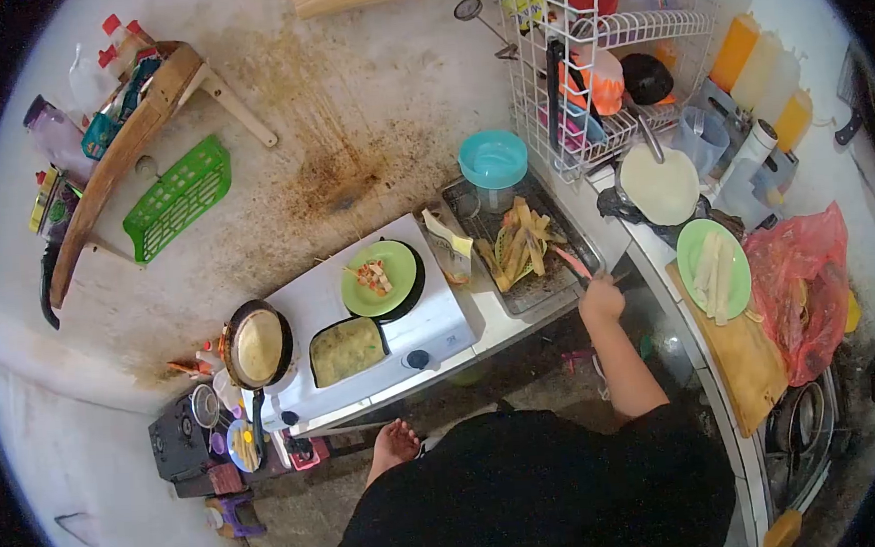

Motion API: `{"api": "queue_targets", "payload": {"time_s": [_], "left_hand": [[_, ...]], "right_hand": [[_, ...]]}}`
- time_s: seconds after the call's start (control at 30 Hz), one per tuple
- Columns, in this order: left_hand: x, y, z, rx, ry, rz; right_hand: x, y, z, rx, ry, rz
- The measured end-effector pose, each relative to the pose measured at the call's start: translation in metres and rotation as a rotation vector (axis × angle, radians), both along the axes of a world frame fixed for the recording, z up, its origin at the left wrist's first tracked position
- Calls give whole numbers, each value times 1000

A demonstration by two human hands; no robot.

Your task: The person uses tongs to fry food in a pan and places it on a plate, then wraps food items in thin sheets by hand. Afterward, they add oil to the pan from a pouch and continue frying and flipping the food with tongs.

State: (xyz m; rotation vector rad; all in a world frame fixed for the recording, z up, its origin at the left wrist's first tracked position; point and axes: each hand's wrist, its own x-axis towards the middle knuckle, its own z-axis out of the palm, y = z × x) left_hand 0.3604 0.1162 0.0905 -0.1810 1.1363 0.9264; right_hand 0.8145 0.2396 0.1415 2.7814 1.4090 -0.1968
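My right hand (601, 301) is closed around the dark handle of a utensil with a pink head (571, 261), at the right edge of a metal tray (529, 303). Brown fried pieces (523, 240) lie in a green basket on that tray. My left hand (398, 442) hangs below the counter's front edge, fingers apart and loosely curled, holding nothing. On the white stove (416, 327) are a green plate (405, 283) with chopped food and a square pan of yellowish food (350, 351). A round pan (285, 360) holding a pale flat piece (260, 348) is at the stove's left end.
A turquoise bowl (494, 160) stands behind the tray. To the right are a white wire rack (563, 159), a green plate with pale rolls (713, 240), a wooden board (734, 371) and a red plastic bag (804, 291). A wooden shelf (110, 163) hangs at the upper left.
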Motion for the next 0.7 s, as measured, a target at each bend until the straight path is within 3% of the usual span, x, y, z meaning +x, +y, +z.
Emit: {"api": "queue_targets", "payload": {"time_s": [0.17, 0.37, 0.57, 0.7], "left_hand": [[19, 5, 26, -119, 30, 27], [16, 16, 13, -58, -16, -63], [20, 30, 9, -54, 45, -112], [28, 38, 10, -98, 69, -138]], "right_hand": [[-8, -19, 23, -32, 83, -71], [-5, -42, 53, -4, 187, -188], [5, -48, 51, 141, 324, -165], [-14, -34, 38, 152, 267, -69]]}}
